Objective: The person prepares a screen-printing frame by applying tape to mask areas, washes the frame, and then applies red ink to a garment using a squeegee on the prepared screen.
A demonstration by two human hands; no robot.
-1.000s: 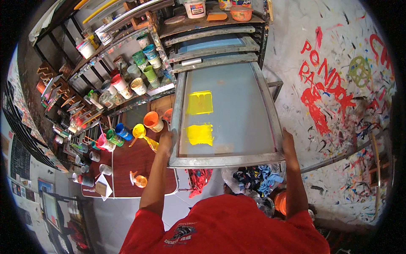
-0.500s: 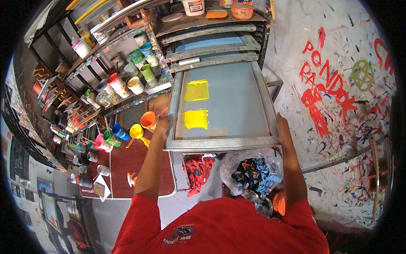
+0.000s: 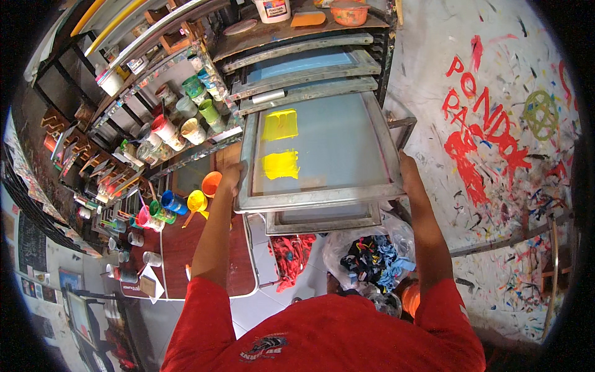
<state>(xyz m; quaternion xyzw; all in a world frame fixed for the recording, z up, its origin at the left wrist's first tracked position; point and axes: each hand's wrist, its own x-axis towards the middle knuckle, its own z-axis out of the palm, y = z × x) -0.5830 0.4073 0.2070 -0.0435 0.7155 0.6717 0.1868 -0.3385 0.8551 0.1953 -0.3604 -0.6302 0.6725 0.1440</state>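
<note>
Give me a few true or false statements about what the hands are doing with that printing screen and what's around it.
1. Both hands grip the printing screen, the left hand on its left edge and the right hand on its right edge. True.
2. The patches on the screen's mesh are blue. False: the two patches are yellow.
3. Paint cups stand on the brown table to the left. True.
4. The rack behind the screen holds no frames. False: several frames lie stacked in it.
5. The wall on the right is spattered with paint. True.
</note>
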